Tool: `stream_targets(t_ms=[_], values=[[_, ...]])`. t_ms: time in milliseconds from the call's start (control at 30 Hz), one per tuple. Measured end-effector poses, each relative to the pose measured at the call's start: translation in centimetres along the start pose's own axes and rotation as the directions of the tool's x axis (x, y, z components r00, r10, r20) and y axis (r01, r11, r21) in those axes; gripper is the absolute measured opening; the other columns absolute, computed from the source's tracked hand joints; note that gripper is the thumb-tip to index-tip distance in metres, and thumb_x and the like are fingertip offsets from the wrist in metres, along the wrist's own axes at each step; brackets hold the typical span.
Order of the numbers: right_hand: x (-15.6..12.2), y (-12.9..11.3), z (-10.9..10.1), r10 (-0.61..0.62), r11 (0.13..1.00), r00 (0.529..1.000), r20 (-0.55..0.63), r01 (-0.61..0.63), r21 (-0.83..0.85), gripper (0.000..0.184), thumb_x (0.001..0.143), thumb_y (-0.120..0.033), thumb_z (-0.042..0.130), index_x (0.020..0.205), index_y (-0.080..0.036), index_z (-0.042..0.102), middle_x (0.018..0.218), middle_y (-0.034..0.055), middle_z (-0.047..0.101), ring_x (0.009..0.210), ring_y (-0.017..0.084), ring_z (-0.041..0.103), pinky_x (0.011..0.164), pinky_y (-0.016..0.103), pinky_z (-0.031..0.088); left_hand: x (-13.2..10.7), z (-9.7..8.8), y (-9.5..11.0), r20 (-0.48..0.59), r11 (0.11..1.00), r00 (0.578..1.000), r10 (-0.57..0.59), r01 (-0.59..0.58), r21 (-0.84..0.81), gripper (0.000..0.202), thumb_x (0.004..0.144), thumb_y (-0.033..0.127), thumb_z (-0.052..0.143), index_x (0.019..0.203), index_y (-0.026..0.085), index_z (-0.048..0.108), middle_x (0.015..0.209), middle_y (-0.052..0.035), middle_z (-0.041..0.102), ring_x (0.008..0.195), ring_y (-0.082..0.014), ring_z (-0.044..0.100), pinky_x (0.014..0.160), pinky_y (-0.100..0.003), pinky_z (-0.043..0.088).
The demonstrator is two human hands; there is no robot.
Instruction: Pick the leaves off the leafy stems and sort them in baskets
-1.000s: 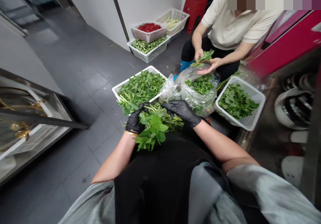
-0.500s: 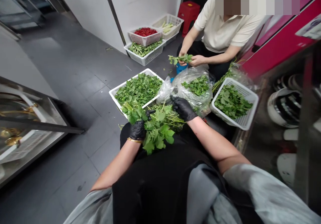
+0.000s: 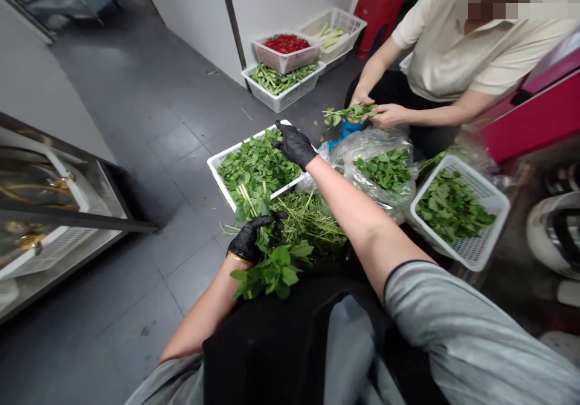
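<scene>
My left hand [image 3: 254,239], in a black glove, is closed around a bunch of leafy green stems [image 3: 272,272]. Its leaves hang over my lap and pale stem ends stick up past the fingers. My right hand [image 3: 294,145], also gloved in black, reaches over the right side of a white basket [image 3: 221,181] heaped with picked green leaves [image 3: 254,166]. The fingers of that hand look spread just above the leaves, and I see nothing held in them. A pile of thin green stems [image 3: 312,220] lies between my knees and the basket.
A clear plastic bag [image 3: 344,157] of greens and another white basket [image 3: 501,211] of leaves stand on the right. Opposite sits a person [image 3: 444,66] handling a sprig. Stacked baskets [image 3: 283,100] hold red and green vegetables, near a red stool [image 3: 380,12].
My right hand has moved left and forward, from beside the stem pile to above the basket of leaves. My left hand keeps its bunch, now held slightly lower. The view has shifted left.
</scene>
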State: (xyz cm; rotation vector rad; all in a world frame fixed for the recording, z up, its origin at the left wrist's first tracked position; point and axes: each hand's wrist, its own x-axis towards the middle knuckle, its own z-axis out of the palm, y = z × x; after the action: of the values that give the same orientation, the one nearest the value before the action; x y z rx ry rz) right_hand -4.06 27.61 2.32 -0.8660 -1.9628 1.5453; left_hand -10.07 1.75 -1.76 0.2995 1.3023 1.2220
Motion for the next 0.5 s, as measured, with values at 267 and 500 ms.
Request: stream_targets(t_ms=[267,500], values=[[-11.9,2.3,2.2,0.095,0.979,0.987,0.128,-0.116,0.168,0.038,0.076,-0.052,0.077,0.083,-0.015,0.076,0.092,0.0049,0.076,0.091,0.019,0.07,0.092,0.035,0.055,1.3,-0.2,1.1,0.058,0.984,0.993,0.103,-0.111,0.136,0.042,0.04,-0.003,0.077,0.075,0.021,0.079,0.093,-0.0059,0.079,0.114,-0.0322,0.066,0.101,-0.039,0.053],[-15.3,2.2,-2.4,0.079,0.961,0.972,-0.221,-0.016,0.276,0.037,0.079,-0.055,0.073,0.084,-0.019,0.076,0.09,0.004,0.076,0.093,0.02,0.069,0.089,0.033,0.055,-0.1,1.7,0.2,-0.085,0.967,0.979,0.184,-0.196,-0.16,0.013,0.066,0.032,0.071,0.072,0.021,0.069,0.079,-0.0047,0.072,0.082,-0.025,0.071,0.082,-0.041,0.059]])
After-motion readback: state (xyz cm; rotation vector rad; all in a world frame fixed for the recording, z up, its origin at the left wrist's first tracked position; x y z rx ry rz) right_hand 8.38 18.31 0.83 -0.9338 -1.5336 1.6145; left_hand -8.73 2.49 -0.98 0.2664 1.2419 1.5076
